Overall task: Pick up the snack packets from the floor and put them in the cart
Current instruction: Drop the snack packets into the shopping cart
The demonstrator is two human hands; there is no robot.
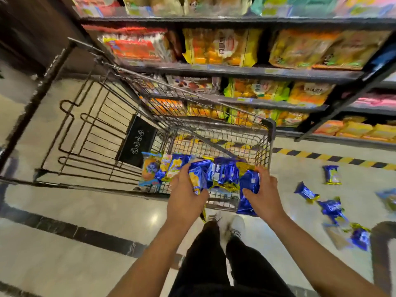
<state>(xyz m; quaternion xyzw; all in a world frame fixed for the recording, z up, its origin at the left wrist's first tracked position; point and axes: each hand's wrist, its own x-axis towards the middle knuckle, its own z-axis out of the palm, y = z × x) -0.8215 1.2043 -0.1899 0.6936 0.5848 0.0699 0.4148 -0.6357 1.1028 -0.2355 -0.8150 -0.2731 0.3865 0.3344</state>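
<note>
Both hands — left hand [186,195] and right hand [264,195] — grip blue snack packets [222,173] over the cart [216,133] (more packets [331,207] lie on the floor [64,206]).

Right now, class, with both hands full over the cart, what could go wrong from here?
1. The left hand and right hand hold a loose bundle of blue packets above the cart; some may slip and fall back down.
2. Packets on the floor lie near the feet and could be stepped on.
</note>
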